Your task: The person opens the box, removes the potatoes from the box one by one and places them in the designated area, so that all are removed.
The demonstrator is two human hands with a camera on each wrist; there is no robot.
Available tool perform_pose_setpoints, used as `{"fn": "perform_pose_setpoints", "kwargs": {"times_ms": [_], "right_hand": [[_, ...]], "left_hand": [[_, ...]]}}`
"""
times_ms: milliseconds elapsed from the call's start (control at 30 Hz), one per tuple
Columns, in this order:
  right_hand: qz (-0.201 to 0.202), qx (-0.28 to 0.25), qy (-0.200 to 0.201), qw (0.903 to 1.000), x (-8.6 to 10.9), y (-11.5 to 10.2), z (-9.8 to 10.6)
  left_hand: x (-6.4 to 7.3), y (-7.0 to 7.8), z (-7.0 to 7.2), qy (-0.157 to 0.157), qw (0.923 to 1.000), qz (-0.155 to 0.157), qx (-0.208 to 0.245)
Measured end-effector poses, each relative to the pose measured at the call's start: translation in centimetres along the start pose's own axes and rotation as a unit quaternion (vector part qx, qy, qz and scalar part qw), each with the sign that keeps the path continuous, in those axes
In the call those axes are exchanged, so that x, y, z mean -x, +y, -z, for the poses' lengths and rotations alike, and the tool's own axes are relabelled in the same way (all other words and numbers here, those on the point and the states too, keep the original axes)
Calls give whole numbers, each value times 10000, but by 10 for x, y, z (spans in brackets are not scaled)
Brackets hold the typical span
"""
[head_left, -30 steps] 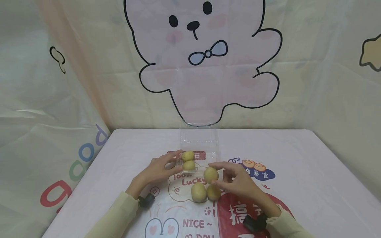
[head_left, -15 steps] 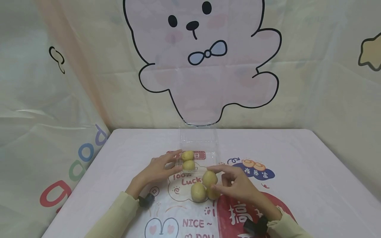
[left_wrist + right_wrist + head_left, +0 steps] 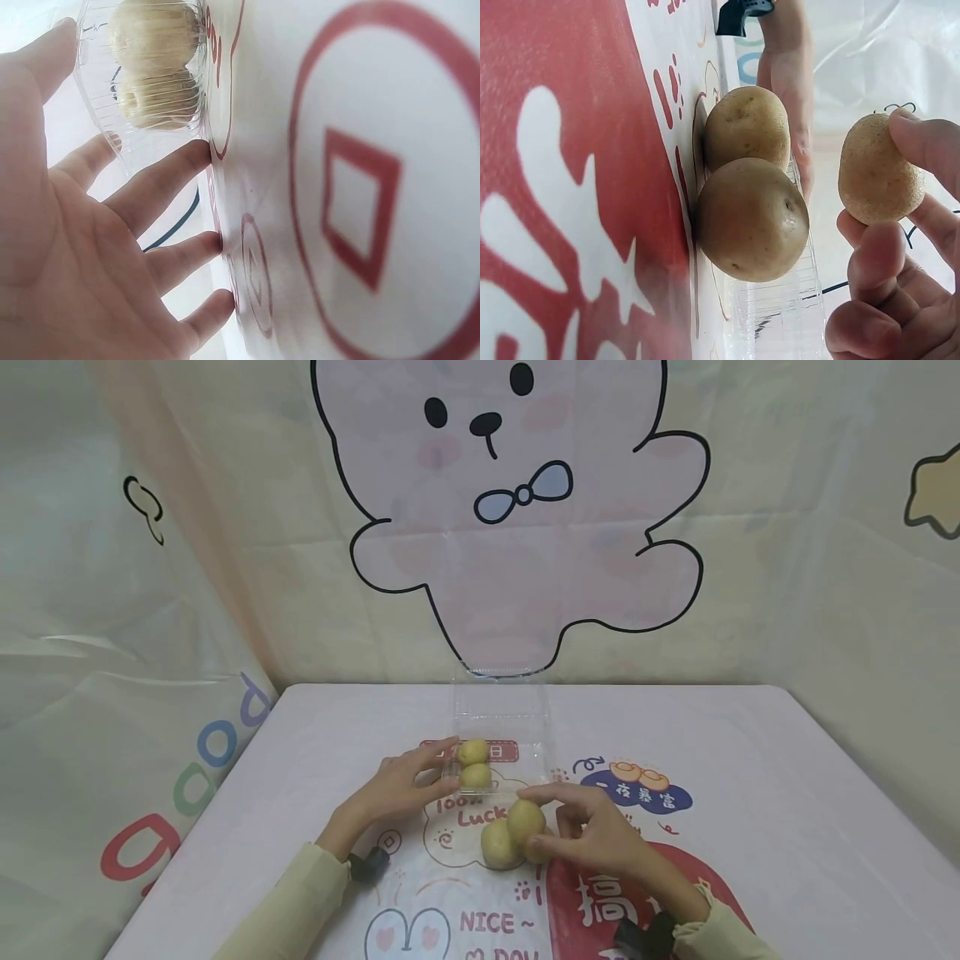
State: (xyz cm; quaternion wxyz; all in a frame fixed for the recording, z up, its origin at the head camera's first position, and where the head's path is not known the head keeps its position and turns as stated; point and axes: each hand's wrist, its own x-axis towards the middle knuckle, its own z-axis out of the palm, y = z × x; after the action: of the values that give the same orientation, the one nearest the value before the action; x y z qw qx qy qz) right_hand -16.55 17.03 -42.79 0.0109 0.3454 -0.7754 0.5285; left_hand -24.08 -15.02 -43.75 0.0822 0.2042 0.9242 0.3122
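My right hand (image 3: 600, 831) pinches a potato (image 3: 527, 821) between thumb and fingers. In the right wrist view this potato (image 3: 879, 171) hangs apart from two bigger ones on the table, a near potato (image 3: 751, 219) and a farther potato (image 3: 746, 124) that touch or nearly touch. From the head, the held one covers most of one of them. A clear plastic box (image 3: 522, 770) holds two potatoes (image 3: 476, 777) along its left side. Spread beside that side is my left hand (image 3: 401, 789); in the left wrist view its thumb and a finger touch the box edge, other fingertips resting on the table.
The box's transparent lid (image 3: 501, 700) lies open toward the table's back edge. A printed white cloth (image 3: 337, 718) covers the table. Behind it hangs a curtain (image 3: 300, 610) with a bear drawing. Both wrists wear black straps (image 3: 370, 865).
My right hand has brought the potato lower in the head view and slightly left, over the potatoes on the table. The left hand and the box have stayed put.
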Motion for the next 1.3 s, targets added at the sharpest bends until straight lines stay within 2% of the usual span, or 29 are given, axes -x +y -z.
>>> {"fn": "perform_pose_setpoints", "kwargs": {"times_ms": [200,500,867,1000,1300], "right_hand": [[107,-91,-46,9999,1,0,-1],[502,-67,-139,9986,1,-3,-5],[272,158,-244,9992,1,-7,-9],[387,35,-378,9985,1,-6,-11],[322,-257,-624,9972,2,-14,-16]], "left_hand": [[0,-1,0,3,10000,-38,-5],[0,0,0,25,10000,-77,19],[-1,-1,1,22,10000,-62,-7],[-1,-1,0,16,10000,-71,-2],[-2,0,1,15,10000,-76,20]]}}
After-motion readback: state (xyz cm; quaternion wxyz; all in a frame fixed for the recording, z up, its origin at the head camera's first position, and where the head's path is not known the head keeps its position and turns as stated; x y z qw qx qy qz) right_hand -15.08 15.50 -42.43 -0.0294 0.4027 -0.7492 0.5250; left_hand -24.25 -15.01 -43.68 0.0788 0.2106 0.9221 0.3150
